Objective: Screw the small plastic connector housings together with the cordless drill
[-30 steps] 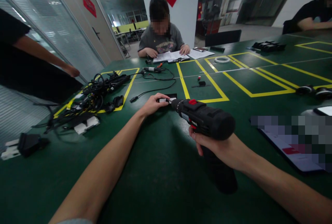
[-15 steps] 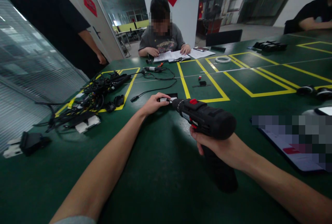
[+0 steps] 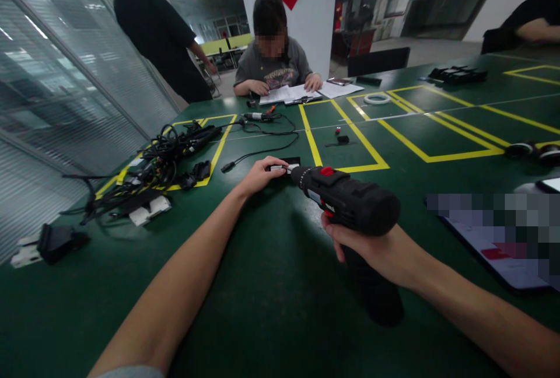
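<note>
A black cordless drill (image 3: pixel 350 196) with red switches is gripped in my right hand (image 3: pixel 371 247), its chuck pointing left and away from me. The drill's tip meets a small black and silver part (image 3: pixel 294 162) lying on the green table (image 3: pixel 262 302). My left hand (image 3: pixel 261 177) holds that part from the left, thumb and fingers closed about its near side. Fingers and chuck cover much of the part, so its exact kind does not show.
Tangled black cables (image 3: pixel 168 156) lie at left, with a loose cable plug (image 3: pixel 227 167) nearer the middle. A tablet (image 3: pixel 476 241) rests at right. Across the table, a seated person (image 3: pixel 273 66) leans over papers (image 3: pixel 289 94). A white ring of tape (image 3: pixel 377 99) lies farther back.
The standing person at the left has moved farther away, toward the back. My hands, the drill and the small part stay almost where they were; the view has shifted slightly.
</note>
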Available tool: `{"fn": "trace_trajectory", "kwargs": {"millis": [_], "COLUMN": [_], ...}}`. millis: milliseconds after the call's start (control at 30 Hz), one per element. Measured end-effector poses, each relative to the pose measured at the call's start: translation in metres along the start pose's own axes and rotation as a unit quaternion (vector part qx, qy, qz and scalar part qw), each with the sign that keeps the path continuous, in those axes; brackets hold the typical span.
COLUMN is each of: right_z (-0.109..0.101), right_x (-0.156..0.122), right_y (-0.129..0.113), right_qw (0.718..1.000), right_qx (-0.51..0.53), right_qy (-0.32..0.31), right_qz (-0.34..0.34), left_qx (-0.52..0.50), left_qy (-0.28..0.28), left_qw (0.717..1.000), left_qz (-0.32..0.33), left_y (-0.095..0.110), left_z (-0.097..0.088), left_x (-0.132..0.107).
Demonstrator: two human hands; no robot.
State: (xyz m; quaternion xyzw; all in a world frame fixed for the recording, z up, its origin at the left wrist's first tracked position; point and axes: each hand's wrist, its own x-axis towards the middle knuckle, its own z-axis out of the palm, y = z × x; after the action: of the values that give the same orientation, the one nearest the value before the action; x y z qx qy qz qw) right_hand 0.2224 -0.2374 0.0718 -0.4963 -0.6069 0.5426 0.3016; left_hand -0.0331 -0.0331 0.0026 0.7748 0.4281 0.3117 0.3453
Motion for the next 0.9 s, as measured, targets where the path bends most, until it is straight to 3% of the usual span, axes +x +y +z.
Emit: {"fn": "trace_trajectory", "kwargs": {"millis": [733,900], "right_z": [0.0024,0.0053], "right_x": [-0.0008,-0.0036], "right_y": [-0.0012,-0.0026], "right_qw": [1.0,0.999], "right_qx": [0.001,0.019], "right_qy": [-0.008,0.014], "right_qz": [0.024,0.035], "left_qx": [0.006,0.003], "left_qy": [0.005,0.002], "left_qw": [1.0,1.0], "left_qz": [0.004,0.002], "left_y": [0.007,0.0059], "left_z": [0.0,0.0001], "left_x": [-0.0018,-0.0018]}}
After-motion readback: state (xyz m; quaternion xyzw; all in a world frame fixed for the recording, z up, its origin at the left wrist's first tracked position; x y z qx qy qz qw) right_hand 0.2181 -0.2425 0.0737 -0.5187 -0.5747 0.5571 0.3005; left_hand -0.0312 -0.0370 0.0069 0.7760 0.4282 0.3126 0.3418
